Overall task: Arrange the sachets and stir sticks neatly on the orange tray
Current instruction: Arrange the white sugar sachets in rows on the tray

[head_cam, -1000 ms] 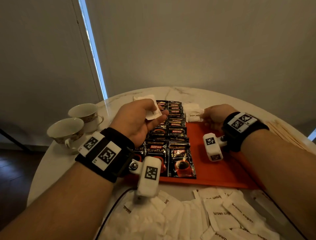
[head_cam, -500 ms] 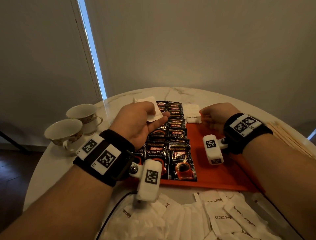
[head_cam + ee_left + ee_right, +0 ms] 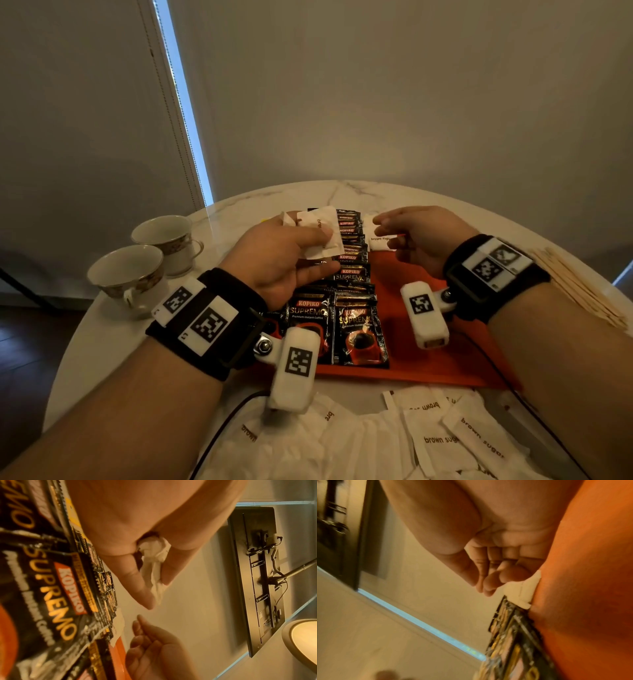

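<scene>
My left hand (image 3: 323,245) hovers over the far end of the black Kopiko coffee sachets (image 3: 356,329) and pinches a small bunch of white brown-sugar sachets (image 3: 317,228) between thumb and fingers; the left wrist view shows them crumpled in the grip (image 3: 156,563). The coffee sachets lie in two overlapping columns on the left half of the orange tray (image 3: 431,356). One white sugar sachet (image 3: 378,238) lies at the tray's far end beside them. My right hand (image 3: 383,228) hangs just above it, fingers loosely together and holding nothing (image 3: 481,586).
Several loose brown-sugar sachets (image 3: 431,438) are heaped on the marble table in front of the tray. Wooden stir sticks (image 3: 582,291) lie at the right edge. Two teacups (image 3: 126,274) stand at the left. A black cable (image 3: 222,431) runs across the near table.
My right hand has let go of the sugar sachet on the tray and its fingers now reach left towards my left hand. My left hand has turned its sachets, showing their print.
</scene>
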{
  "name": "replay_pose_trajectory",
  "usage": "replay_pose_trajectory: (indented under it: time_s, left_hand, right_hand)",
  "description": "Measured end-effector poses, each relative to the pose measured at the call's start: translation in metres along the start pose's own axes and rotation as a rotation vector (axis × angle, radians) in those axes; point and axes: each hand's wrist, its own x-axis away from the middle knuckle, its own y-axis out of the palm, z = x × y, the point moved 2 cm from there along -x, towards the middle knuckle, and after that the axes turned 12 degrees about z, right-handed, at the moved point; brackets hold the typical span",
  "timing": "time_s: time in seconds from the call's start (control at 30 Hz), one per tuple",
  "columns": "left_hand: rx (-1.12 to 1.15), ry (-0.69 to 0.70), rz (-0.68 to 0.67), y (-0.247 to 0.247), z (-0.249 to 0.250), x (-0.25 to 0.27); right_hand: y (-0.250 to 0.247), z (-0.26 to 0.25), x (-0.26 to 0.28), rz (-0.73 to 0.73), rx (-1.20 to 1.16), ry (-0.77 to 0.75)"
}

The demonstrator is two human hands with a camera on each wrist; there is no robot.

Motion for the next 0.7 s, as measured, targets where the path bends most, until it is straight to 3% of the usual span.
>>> replay_pose_trajectory:
  time_s: [0.17,0.3,0.47,0.7]
  left_hand:
    - [-0.200,0.122,-0.113,0.005,-0.005,0.007]
    - [-0.328,0.157,-0.168,0.011,-0.009,0.013]
    - [-0.473,0.251,-0.078,0.015,-0.003,0.014]
    - [-0.365,0.267,0.002,0.014,-0.004,0.010]
  right_hand:
    - [0.006,-0.003,0.054,-0.246,-0.172,-0.121]
    - [0.011,0.005,0.068,-0.194,-0.186,-0.202]
    - [0.010,0.007,0.069,-0.186,-0.225,-0.248]
    - [0.008,0.005,0.071,-0.165,-0.309,-0.232]
